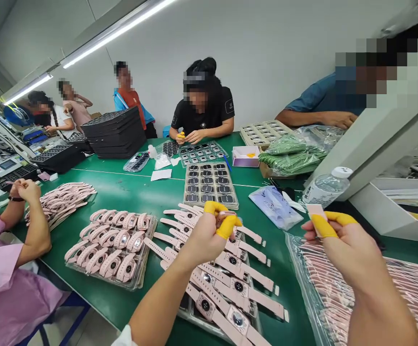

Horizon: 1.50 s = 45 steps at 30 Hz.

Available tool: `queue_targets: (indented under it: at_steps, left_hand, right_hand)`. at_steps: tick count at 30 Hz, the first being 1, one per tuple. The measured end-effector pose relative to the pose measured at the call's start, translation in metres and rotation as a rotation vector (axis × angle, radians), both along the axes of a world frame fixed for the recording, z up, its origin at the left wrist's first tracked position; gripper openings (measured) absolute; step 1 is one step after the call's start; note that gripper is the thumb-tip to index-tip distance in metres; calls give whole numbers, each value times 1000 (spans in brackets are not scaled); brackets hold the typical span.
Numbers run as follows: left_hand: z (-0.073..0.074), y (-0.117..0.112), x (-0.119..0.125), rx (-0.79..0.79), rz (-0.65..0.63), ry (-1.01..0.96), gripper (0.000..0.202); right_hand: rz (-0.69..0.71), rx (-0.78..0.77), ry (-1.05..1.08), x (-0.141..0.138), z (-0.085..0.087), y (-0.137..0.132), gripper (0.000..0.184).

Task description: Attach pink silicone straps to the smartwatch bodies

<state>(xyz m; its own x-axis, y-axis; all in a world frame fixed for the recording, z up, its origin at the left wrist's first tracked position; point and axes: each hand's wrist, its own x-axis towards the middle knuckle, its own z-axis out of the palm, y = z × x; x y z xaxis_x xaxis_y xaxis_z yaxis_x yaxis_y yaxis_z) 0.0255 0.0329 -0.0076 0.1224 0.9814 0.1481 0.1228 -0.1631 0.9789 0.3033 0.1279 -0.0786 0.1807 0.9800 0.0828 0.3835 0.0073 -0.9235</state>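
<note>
My left hand [209, 233], with yellow finger covers on thumb and forefinger, pinches a thin pink-edged piece [227, 213]; the fingers hide most of it. Off to the right, my right hand [342, 240] wears the same covers and grips a pink watch strap [316, 210], whose flat end sticks up above the thumb. Below my left hand, several pink smartwatches [237, 286] with straps laid out straight lie in rows over a clear tray. Under my right hand is a clear plastic bag [298, 269] with many pink straps [403, 283] side by side.
A tray of pink watches with curled straps [111, 245] stands left, beside a co-worker in pink [10, 288]. Ahead are a tray of dark watch faces [209, 185], a blue-white packet [275, 206] and a water bottle [327, 187]. Another co-worker [203, 115] sits opposite.
</note>
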Motion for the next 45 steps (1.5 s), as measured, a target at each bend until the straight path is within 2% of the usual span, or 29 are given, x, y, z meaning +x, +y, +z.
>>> queue_targets:
  at_steps: [2, 5, 8, 11, 14, 26, 31, 38, 45]
  left_hand:
    - [-10, 15, -1, 54, 74, 62, 25]
    - [-15, 24, -9, 116, 71, 178, 29]
    - [-14, 28, -17, 233, 6, 267, 30]
    - [-15, 31, -20, 431, -38, 390, 31]
    - [-17, 34, -20, 515, -75, 509, 42]
    - [-21, 35, -24, 507, -142, 701, 54]
    - [-20, 36, -26, 589, -137, 681, 51]
    - [-20, 34, -25, 617, -102, 702, 49]
    - [-21, 36, -27, 692, -83, 624, 46]
  right_hand:
    - [87, -39, 287, -27, 21, -17, 33]
    - [307, -70, 466, -70, 40, -44, 41]
    - [543, -133, 535, -103, 45, -61, 46]
    - [680, -181, 549, -119, 44, -65, 52]
    - [700, -212, 564, -121, 42, -63, 52]
    - [738, -293, 548, -113, 39, -57, 56]
    - [781, -324, 605, -113, 40, -58, 55]
    - [736, -241, 697, -118, 36, -59, 53]
    - [722, -208, 739, -125, 35, -58, 53]
